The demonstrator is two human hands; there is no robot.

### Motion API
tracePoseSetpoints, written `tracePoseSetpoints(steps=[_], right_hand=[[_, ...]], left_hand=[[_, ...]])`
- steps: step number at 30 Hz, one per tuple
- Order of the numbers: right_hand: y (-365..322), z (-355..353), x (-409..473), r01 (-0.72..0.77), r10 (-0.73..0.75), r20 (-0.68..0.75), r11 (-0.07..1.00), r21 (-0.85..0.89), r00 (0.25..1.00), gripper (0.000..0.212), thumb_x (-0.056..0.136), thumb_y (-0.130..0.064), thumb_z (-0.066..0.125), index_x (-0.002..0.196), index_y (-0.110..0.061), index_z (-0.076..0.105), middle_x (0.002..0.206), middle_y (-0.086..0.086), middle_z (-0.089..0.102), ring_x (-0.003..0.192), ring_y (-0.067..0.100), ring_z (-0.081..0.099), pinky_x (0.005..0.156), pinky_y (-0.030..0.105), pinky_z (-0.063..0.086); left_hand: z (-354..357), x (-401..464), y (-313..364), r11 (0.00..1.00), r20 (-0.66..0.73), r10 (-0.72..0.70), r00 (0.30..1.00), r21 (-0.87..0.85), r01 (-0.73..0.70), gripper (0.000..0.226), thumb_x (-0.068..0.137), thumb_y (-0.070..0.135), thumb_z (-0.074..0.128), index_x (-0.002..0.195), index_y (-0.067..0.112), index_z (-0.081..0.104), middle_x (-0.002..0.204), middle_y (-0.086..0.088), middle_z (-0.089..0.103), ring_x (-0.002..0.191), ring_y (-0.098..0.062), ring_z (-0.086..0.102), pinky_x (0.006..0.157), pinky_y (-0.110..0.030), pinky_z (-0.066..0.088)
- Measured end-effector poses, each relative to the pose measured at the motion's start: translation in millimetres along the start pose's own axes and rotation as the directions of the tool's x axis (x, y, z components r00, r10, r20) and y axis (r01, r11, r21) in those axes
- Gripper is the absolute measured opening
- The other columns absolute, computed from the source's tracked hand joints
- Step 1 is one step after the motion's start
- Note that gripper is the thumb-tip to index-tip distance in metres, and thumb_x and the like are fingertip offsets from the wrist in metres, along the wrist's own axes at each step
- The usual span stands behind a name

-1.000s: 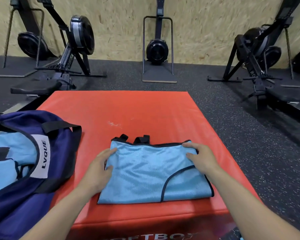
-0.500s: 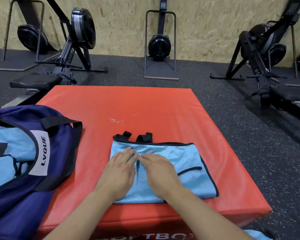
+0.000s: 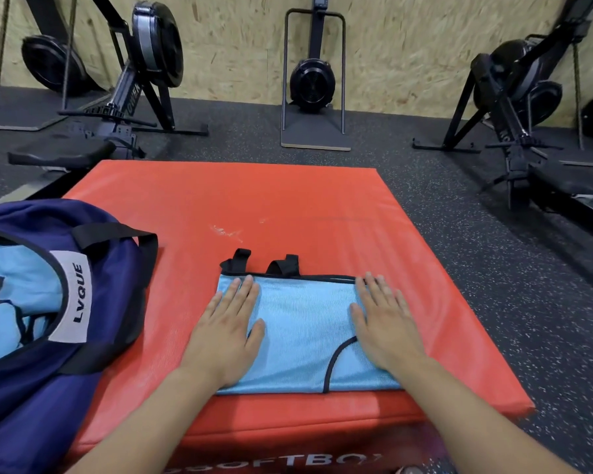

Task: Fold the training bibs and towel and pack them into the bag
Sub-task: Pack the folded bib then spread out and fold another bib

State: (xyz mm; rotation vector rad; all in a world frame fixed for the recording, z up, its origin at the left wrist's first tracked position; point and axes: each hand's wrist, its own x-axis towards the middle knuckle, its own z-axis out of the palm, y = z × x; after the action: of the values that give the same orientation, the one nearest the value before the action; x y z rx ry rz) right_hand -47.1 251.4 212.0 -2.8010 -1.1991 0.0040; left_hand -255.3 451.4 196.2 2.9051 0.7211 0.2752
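Note:
A folded light-blue training bib (image 3: 305, 330) with black trim lies near the front of the red soft box (image 3: 288, 206). Two black strap loops stick out at its far edge. My left hand (image 3: 228, 333) presses flat on the bib's left side, fingers straight. My right hand (image 3: 386, 328) presses flat on its right side. A navy bag (image 3: 110, 302) marked LVQUE lies open at the left, with light-blue fabric (image 3: 21, 285) inside it.
Black rowing machines (image 3: 141, 80) stand on the dark speckled floor (image 3: 493, 268) behind and to both sides. One more machine (image 3: 314, 77) is stored upright against the chipboard wall. The far half of the red box top is bare.
My hands were at the bib's side edges, then met at its middle, and have now slid apart to its left and right sides, flat on the fabric.

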Motion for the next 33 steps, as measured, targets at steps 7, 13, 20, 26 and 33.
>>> tracePoseSetpoints(steps=[7, 13, 20, 26, 33], right_hand=[[-72.3, -5.6, -16.4, 0.317, -0.302, -0.106, 0.932, 0.174, 0.947, 0.070, 0.096, -0.043, 0.003, 0.160, -0.015, 0.014, 0.167, -0.002, 0.005, 0.154, 0.012, -0.002, 0.123, 0.035, -0.005], [-56.9, 10.7, -23.8, 0.290, -0.292, 0.000, 0.950, 0.118, 0.956, 0.073, 0.092, -0.052, -0.004, 0.160, -0.029, 0.007, 0.167, -0.009, -0.003, 0.153, 0.008, -0.011, 0.125, 0.039, -0.005], [14.9, -8.2, -16.6, 0.007, -0.008, -0.046, 0.999, -0.036, 0.999, 0.083, 0.087, -0.052, -0.013, 0.161, -0.019, 0.005, 0.168, -0.005, -0.001, 0.154, 0.013, -0.008, 0.125, 0.037, -0.005], [-64.7, -1.6, -43.4, 0.433, -0.435, -0.014, 0.890, 0.147, 0.900, 0.068, 0.099, -0.047, 0.008, 0.160, -0.018, 0.011, 0.167, -0.003, 0.003, 0.153, 0.010, -0.009, 0.123, 0.035, -0.006], [-4.2, 0.1, -29.2, 0.305, -0.307, 0.068, 0.952, 0.030, 0.949, 0.077, 0.089, -0.058, -0.009, 0.160, -0.031, 0.001, 0.166, -0.013, -0.009, 0.152, 0.005, -0.014, 0.124, 0.032, -0.008]], left_hand=[[-1.9, -2.3, 42.1, 0.989, -0.068, 0.145, 0.987, 0.047, -0.142, 0.058, 0.098, 0.030, 0.030, 0.148, 0.005, 0.044, 0.155, -0.009, 0.041, 0.147, -0.022, 0.031, 0.117, -0.042, 0.017], [14.4, -15.1, 37.4, 0.999, -0.002, 0.033, 0.999, -0.004, -0.033, 0.071, 0.097, 0.054, 0.006, 0.159, 0.018, 0.009, 0.166, 0.001, -0.001, 0.154, -0.013, -0.002, 0.122, -0.034, -0.003], [-7.1, -17.5, -7.8, 0.985, -0.082, -0.129, 0.988, 0.101, 0.137, 0.079, 0.096, 0.052, 0.005, 0.156, 0.005, 0.024, 0.165, -0.009, 0.018, 0.153, -0.020, 0.015, 0.123, -0.037, 0.003], [5.3, -34.5, 56.4, 0.997, -0.052, 0.075, 0.996, 0.004, -0.075, 0.060, 0.103, 0.036, 0.023, 0.152, 0.003, 0.033, 0.160, -0.010, 0.030, 0.149, -0.022, 0.026, 0.118, -0.040, 0.014], [1.7, -33.1, 0.4, 0.999, 0.018, -0.032, 0.999, -0.009, 0.032, 0.078, 0.091, 0.063, -0.010, 0.158, 0.022, -0.004, 0.164, 0.007, -0.012, 0.151, -0.005, -0.015, 0.123, -0.030, -0.008]])
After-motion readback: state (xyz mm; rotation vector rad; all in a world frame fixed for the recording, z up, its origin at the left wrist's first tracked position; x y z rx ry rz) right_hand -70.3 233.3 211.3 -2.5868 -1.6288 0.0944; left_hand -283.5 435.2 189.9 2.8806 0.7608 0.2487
